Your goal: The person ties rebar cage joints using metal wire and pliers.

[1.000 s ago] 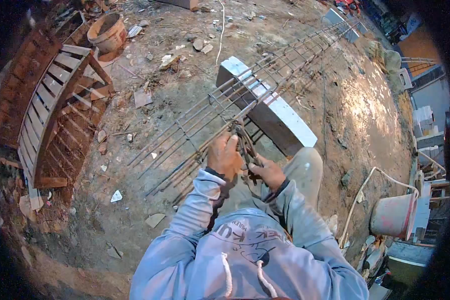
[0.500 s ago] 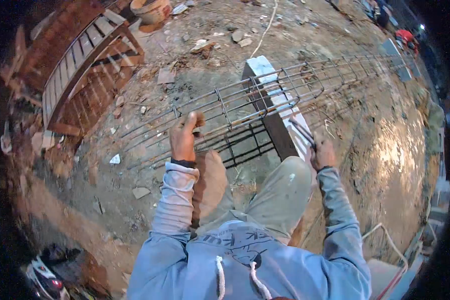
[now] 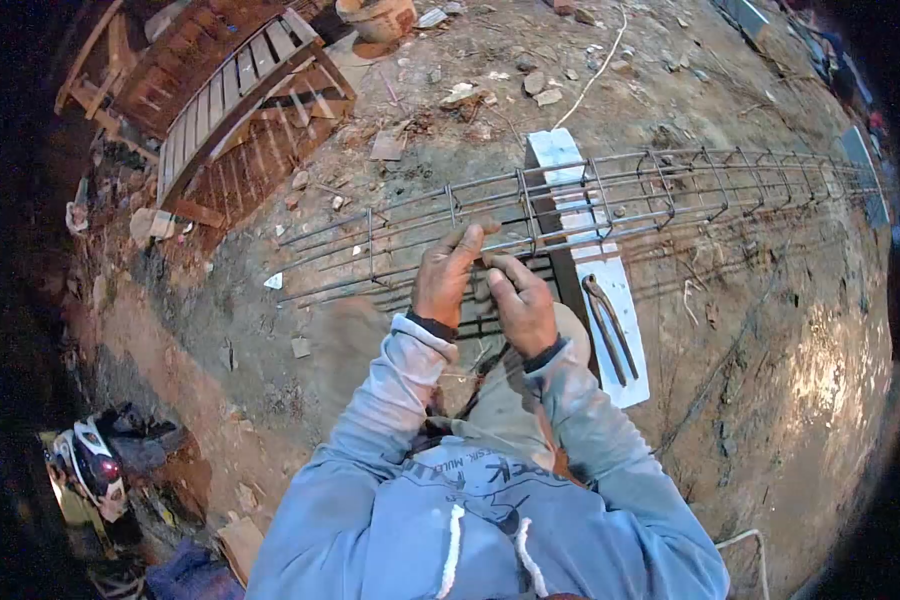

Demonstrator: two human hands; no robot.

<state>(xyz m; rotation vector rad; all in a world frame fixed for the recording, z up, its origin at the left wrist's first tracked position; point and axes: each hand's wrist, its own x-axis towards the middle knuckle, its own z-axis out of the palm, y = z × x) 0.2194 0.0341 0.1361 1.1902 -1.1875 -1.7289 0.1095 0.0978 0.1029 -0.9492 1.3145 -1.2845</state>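
Observation:
A long rebar cage (image 3: 670, 200) of thin steel bars and square stirrups stretches from the left-middle to the far right. My left hand (image 3: 450, 275) is at its near lower bar, fingers curled, thumb up. Close beside it, my right hand (image 3: 522, 302) is closed, its fingertips by the same bar. Anything small pinched in either hand is hidden. Under the cage lies a long block (image 3: 570, 225) with a white top and dark side. Rusty pincers (image 3: 610, 330) rest on the block's near end, handles toward me, with neither hand on them.
A slatted wooden bench (image 3: 240, 100) stands at the upper left, with a bucket (image 3: 378, 18) beside it. Another support (image 3: 863, 175) is under the cage's far end. Stones and rubble lie on the dirt. A motorbike (image 3: 95, 465) is at the lower left.
My right hand has let go of the pincers, now lying on the block, and moved left to the cage. My left hand has shifted right along the bars. The view has turned.

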